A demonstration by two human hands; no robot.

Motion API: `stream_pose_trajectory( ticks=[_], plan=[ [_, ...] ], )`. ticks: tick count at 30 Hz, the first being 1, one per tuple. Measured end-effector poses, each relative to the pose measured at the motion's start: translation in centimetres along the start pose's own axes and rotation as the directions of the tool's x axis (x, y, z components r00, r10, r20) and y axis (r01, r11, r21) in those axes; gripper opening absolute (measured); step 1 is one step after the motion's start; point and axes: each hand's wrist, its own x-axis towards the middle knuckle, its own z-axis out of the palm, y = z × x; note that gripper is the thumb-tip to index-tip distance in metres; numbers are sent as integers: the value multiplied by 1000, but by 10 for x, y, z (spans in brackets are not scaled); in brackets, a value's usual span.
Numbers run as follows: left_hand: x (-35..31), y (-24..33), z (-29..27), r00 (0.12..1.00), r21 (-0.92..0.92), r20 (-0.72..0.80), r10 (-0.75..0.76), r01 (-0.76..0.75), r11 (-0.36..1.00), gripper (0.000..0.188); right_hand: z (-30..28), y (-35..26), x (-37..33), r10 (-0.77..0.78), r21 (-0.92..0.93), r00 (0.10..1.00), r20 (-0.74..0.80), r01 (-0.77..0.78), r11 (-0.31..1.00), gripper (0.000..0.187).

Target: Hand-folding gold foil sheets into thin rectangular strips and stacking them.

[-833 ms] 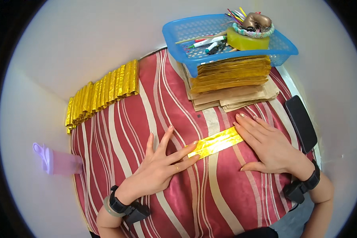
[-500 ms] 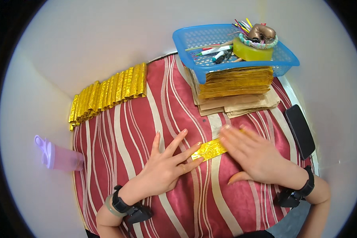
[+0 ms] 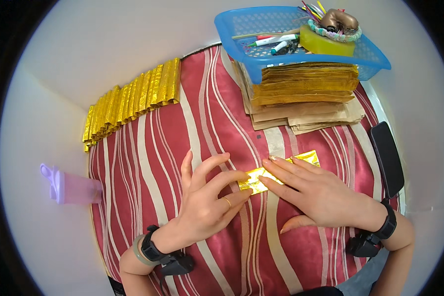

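Note:
A shiny gold foil strip (image 3: 309,158), folded narrow, lies slantwise on the red striped cloth (image 3: 167,148). My right hand (image 3: 323,197) rests flat across its middle, fingers stretched out and thumb apart on the cloth, hiding part of the strip. At the strip's left end, my left hand (image 3: 204,204) touches the foil with the tips of its lower fingers. Its other fingers are bent and spread in the air. Both wrists wear black straps with small devices.
Rows of gold folded rolls (image 3: 133,98) stand at the back left. A blue basket (image 3: 301,61) with pens and yellow tape (image 3: 325,42) sits on stacked gold-brown paper (image 3: 306,89). A black phone (image 3: 387,158) lies right, a lilac cup (image 3: 76,187) left.
My right hand has slid left and slightly down along the strip, and the strip's right end now shows past it. My left fingers have curled a little more. The view has shifted slightly.

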Motion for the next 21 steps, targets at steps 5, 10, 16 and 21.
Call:
stream_pose_trajectory(
  ticks=[5,10,16,21],
  plan=[
    [-1,-1,0,1000,-14,23,12,-11,1000,14,1,0,-2,4,-38,1000,11,-4,999,88],
    [1,0,-1,999,-19,25,28,-27,999,13,-2,0,-2,-5,-43,1000,22,6,999,89],
    [0,-2,-2,997,-7,35,64,-64,998,15,-5,0,1,-13,-49,999,44,15,999,88],
    [6,-3,-4,997,-37,54,59,-57,998,17,-5,-1,0,-2,-46,999,46,5,999,88]
  ],
)
